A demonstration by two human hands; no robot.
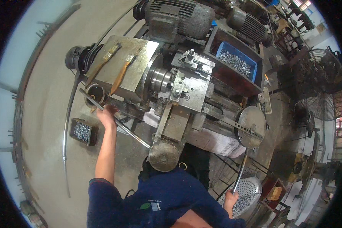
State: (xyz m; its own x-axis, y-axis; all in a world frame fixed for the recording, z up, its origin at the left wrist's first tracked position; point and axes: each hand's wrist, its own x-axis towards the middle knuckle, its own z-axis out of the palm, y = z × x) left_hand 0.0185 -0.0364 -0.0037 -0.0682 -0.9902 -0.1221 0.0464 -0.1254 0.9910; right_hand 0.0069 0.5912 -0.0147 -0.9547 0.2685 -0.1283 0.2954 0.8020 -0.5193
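My left hand point(108, 115) is closed round a long metal lever point(131, 133), whose lower end meets a round metal disc point(163, 156) in front of my body. My right hand point(230, 198) grips the end of another steel lever point(241, 171), which runs up to a larger disc point(250, 126) on the right of the lathe. Between the two levers sit the lathe's spindle chuck point(160, 79) and the tool slide point(192, 89). Whatever sits inside the chuck is too small to make out.
Two brushes point(123, 74) lie on the headstock cover point(144, 47). Small metal parts fill a blue bin point(256, 67) at the back right, a box point(92, 137) at left and a perforated basin point(256, 186) by my right hand. Motors point(178, 19) stand behind the lathe.
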